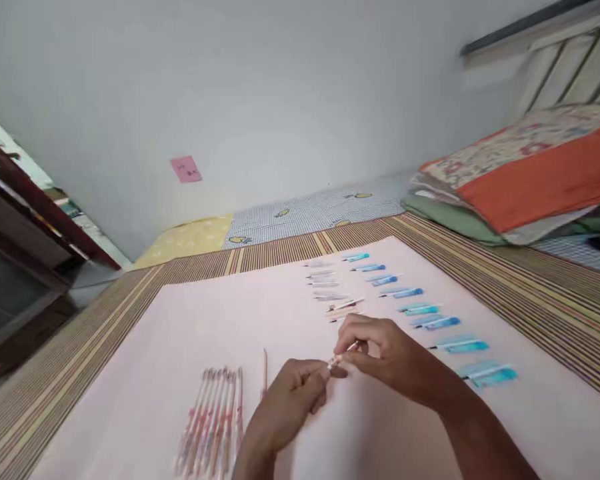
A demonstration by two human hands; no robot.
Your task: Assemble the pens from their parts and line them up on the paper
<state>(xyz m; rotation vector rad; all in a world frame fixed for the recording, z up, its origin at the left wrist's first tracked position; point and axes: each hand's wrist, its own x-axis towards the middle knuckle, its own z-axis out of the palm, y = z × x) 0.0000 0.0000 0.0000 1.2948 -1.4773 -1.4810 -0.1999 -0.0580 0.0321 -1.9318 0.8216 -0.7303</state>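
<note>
Near the middle of the pale pink sheet (220,313), my left hand (293,400) and my right hand (380,347) meet with fingers pinched. Between them is a slim white-and-reddish pen (334,362), mostly hidden by the fingers; each hand grips one part of it. Beside my left hand lies a single thin pen-like stick (265,367). Further left sits a row of several slim pens (213,420) with reddish marks. Just beyond my right hand are a few pens with dark red parts (345,305). Past my right forearm runs a slanting row of blue and turquoise pens (435,323).
Pale, clear-looking pens (323,283) lie at the sheet's far side. The sheet rests on a striped mat (430,253). Folded cloths with an orange cover (555,180) are stacked at the right. A wall (280,100) with a pink note (185,169) stands behind.
</note>
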